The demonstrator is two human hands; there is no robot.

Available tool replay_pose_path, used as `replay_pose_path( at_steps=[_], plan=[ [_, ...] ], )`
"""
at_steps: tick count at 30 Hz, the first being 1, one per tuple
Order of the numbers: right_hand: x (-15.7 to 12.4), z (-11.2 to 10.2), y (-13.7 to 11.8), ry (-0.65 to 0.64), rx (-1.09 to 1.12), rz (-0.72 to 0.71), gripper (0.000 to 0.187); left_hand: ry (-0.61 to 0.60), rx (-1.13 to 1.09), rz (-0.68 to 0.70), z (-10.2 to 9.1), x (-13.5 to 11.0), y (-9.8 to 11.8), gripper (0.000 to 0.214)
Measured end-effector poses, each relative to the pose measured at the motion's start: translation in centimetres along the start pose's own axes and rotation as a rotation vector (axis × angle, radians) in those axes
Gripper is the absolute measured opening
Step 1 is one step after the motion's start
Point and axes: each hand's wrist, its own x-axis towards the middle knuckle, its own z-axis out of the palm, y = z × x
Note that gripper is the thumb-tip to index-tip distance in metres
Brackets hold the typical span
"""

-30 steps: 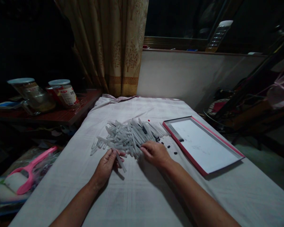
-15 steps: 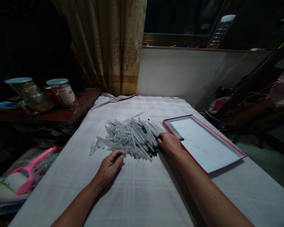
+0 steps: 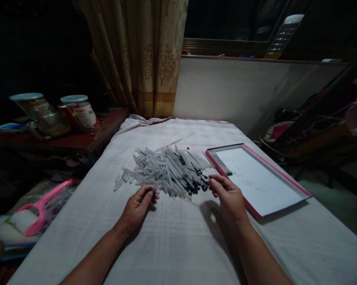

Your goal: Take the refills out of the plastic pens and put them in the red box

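Note:
A loose pile of pen parts, translucent whitish barrels and caps with black tips among them, lies in the middle of the cloth-covered bed or table. At its near left edge my left hand is closed in a pinch on a small pale pen part, mostly hidden by the fingers. To the right of the pile, my right hand is raised a little and pinches the end of a thin dark pen refill. Beside it stands a shallow red-edged box lid, with several pens lined up along its left wall.
A tiny red piece lies behind the pile. On the left, a dark red side table bears lidded jars and a glass mug. Lower left are a pink-handled item and plastic bags. A curtain hangs at the back.
My right hand has drawn back from the pile to the right and lifted, with the thin refill now in its fingers. My left hand has stayed nearly in place.

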Motion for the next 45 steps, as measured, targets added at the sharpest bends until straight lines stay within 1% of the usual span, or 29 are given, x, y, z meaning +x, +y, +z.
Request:
replay_pose_path(
  at_steps=[3,6,8,11,22,25,27,30,36,39,42,45],
  plan=[
    [-2.4,1.1,-0.2,-0.128,0.021,0.031,0.031,0.069,-0.218,-0.071,0.0,0.0,0.8,0.039],
    [-4.3,1.7,-0.4,-0.198,-0.045,-0.027,0.022,0.178,-0.437,-0.188,-0.2,0.2,1.7,0.027],
    [-5.1,1.9,-0.3,-0.220,-0.096,-0.087,0.020,0.231,-0.521,-0.249,-0.2,0.3,2.1,0.015],
    [-5.7,1.9,-0.2,-0.253,-0.153,-0.143,0.020,0.266,-0.585,-0.300,-0.1,0.2,2.5,0.003],
    [-6.1,2.9,0.5,-0.294,-0.219,-0.186,0.022,0.223,-0.578,-0.288,0.2,0.1,2.2,0.003],
    [-6.1,2.6,0.4,-0.278,-0.218,-0.188,0.021,0.245,-0.588,-0.290,0.2,0.1,2.3,0.001],
    [-5.9,2.4,0.4,-0.256,-0.221,-0.182,0.020,0.273,-0.604,-0.297,0.2,0.2,2.4,0.006],
    [-5.9,2.4,0.4,-0.228,-0.220,-0.166,0.020,0.299,-0.618,-0.301,0.1,0.3,2.5,0.010],
    [-6.3,3.1,1.1,-0.260,-0.169,-0.129,0.021,0.253,-0.589,-0.293,0.8,-0.2,2.6,0.002],
    [-6.5,3.3,1.2,-0.240,-0.125,-0.078,0.026,0.316,-0.626,-0.288,1.3,-0.3,2.7,0.008],
    [-6.5,3.3,1.2,-0.213,-0.086,-0.050,0.028,0.377,-0.663,-0.291,1.6,-0.2,2.7,0.014],
    [-6.5,3.6,1.5,-0.227,-0.035,-0.012,0.031,0.332,-0.649,-0.329,1.7,-0.4,2.5,0.010]
  ],
)
